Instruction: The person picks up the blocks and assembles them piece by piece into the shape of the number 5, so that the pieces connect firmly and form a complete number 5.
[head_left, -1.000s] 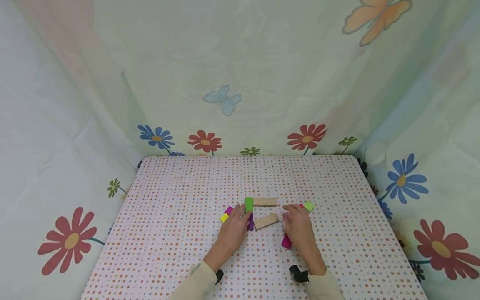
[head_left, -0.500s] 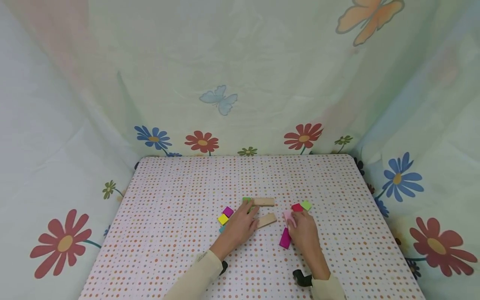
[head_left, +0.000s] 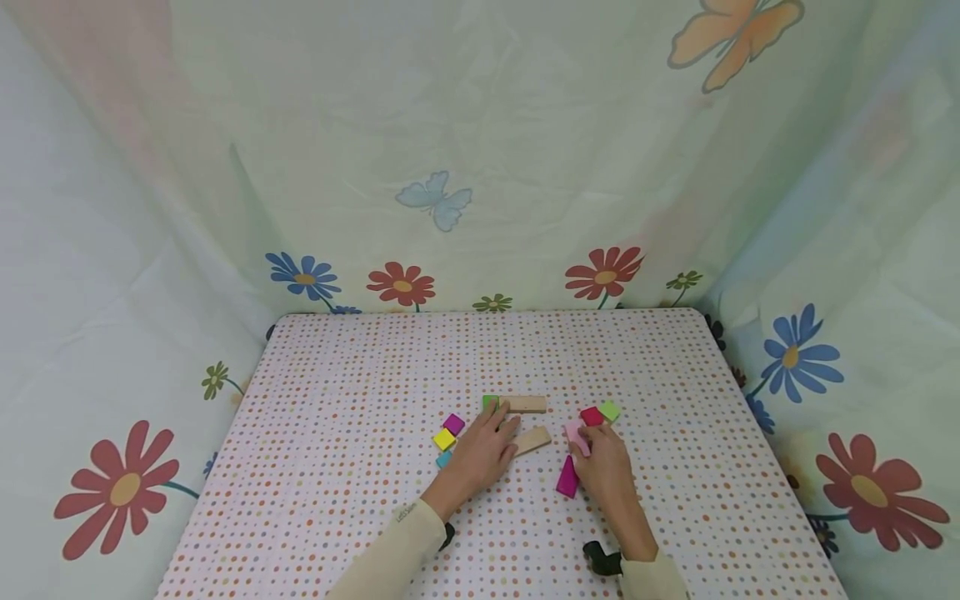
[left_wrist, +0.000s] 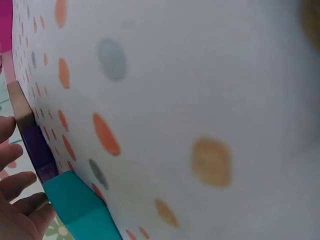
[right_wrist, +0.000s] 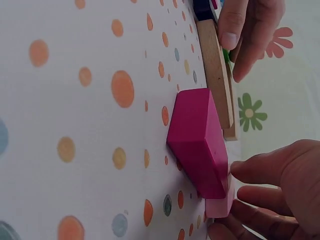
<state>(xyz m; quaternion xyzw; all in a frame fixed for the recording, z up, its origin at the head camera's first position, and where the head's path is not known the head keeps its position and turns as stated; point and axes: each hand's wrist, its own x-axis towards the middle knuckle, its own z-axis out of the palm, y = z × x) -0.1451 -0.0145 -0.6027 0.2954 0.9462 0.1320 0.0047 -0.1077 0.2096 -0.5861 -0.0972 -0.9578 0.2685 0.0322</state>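
The right hand pinches a pale pink block between thumb and fingers on the tabletop. The left hand is unclenched, its fingers loosely extended and spread over a group of blocks; whether it presses any of them I cannot tell.

Close to the left fingertips lies a green block, at the left end of a straight wooden block. A 2nd, slanted wooden block comes out from beside that hand's thumb. The left wrist view also shows a dark purple block near the fingers.

On the outer side of the left hand, 3 blocks follow in a slanting row: a violet block, a yellow block and a teal block. Around the pink block, a magenta block lies on the near side, and a red block on the far side, just beside a lime block.

Behind the dotted tabletop hangs a pale curtain printed with flowers and butterflies.
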